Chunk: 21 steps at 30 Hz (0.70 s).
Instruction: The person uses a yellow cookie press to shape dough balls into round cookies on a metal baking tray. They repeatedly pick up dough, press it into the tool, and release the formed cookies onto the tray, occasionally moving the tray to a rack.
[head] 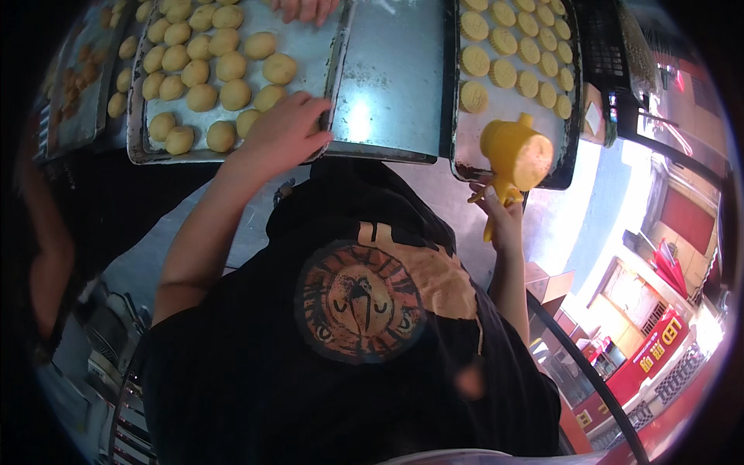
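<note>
My right hand [503,212] grips the handle of a yellow plastic mooncake press [504,145], held tilted over the near end of a baking tray [476,131]. Pale dough fills the press's round mouth, which faces up toward me. Several stamped, fluted mooncakes [501,73] stand in rows farther up that tray. My left hand [288,128] curls down at the near right corner of another metal tray [302,81], next to several round dough balls [235,95]. What lies between its thumb and fingers is mostly hidden.
A bare metal tray [395,75] lies between the two. Another person's hand [305,9] reaches in at the far edge. At the left are a further tray of small brown balls [75,81] and a person's arm [49,250]. A black plastic crate [601,58] stands at the right.
</note>
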{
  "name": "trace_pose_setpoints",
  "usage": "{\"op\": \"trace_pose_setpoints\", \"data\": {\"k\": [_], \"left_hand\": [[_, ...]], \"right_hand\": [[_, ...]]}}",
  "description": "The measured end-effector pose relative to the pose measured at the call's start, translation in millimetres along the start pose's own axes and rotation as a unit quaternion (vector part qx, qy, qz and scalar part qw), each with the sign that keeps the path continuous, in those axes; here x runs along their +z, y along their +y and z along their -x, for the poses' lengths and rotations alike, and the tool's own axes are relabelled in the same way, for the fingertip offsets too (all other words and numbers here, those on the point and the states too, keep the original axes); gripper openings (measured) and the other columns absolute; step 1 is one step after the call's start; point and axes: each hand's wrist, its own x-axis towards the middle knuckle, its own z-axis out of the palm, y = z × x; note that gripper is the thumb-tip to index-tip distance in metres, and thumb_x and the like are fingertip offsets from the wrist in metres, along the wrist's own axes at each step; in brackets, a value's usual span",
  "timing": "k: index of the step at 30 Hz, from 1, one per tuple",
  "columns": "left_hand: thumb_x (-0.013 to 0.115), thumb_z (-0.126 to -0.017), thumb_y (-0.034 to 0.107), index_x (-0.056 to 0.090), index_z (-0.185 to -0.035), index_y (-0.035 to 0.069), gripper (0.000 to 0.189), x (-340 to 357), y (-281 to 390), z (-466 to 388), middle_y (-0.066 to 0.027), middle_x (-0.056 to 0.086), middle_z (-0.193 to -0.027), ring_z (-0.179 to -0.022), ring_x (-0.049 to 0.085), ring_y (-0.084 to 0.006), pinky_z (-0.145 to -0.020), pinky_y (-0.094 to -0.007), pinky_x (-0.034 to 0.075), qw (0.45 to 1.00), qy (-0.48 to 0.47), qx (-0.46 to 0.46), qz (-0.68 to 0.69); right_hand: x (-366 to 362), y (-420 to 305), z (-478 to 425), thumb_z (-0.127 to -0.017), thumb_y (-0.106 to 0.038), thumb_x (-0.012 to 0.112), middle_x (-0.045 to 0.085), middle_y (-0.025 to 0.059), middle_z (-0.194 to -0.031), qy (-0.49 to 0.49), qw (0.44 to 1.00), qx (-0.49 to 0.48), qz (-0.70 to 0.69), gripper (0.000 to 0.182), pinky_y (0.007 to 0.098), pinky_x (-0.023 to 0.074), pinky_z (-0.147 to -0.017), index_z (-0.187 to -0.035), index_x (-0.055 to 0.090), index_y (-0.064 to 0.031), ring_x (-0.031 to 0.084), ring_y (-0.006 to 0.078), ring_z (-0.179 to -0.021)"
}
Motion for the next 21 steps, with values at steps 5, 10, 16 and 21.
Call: {"op": "trace_pose_setpoints", "data": {"k": [5,10,16,21], "left_hand": [[0.064,-0.085,0.028,0.052,-0.125,0.009,0.046,12,-18,17,-0.015,0.053,-0.118,-0.103,0.057,-0.0348,-0.085,-0.0413,0.048,0.997,-0.048,-0.052,0.004],[0.064,-0.082,0.023,0.05,-0.125,0.01,0.047,28,-32,17,-0.0125,0.053,-0.12,-0.103,0.058,-0.0335,-0.083,-0.0409,0.049,1.0,0.003,0.014,0.021],[0.063,-0.075,0.015,0.053,-0.119,0.01,0.045,25,-31,7,-0.0086,0.055,-0.116,-0.101,0.058,-0.0322,-0.082,-0.0398,0.05,0.999,-0.014,-0.009,0.042],[0.064,-0.079,0.017,0.054,-0.113,0.008,0.037,29,-39,17,-0.0095,0.056,-0.116,-0.099,0.06,-0.0302,-0.078,-0.0359,0.051,0.983,0.089,0.019,0.158]], "right_hand": [[1,19,-9,-0.089,-0.028,0.066,0.061,0.0074,-0.075,0.039,0.991,0.077,0.099,0.031,0.0305,0.0521,-0.062,-0.098,0.058,0.0003,0.063,0.0169,-0.065],[21,7,-10,-0.088,-0.045,0.064,0.051,0.0052,-0.053,0.146,0.954,0.153,0.212,0.043,0.0266,0.0384,-0.033,-0.081,0.052,-0.0038,0.05,0.014,-0.038],[9,5,-11,-0.094,-0.042,0.056,0.056,0.0073,-0.061,0.052,0.993,0.082,0.064,0.038,0.0293,0.0477,-0.046,-0.09,0.053,-0.0039,0.058,0.0169,-0.05],[16,-27,-7,-0.091,-0.033,0.057,0.06,0.0095,-0.091,-0.04,0.995,-0.087,-0.034,0.04,0.0317,0.0501,-0.066,-0.114,0.045,-0.0032,0.059,0.0194,-0.074]]}}
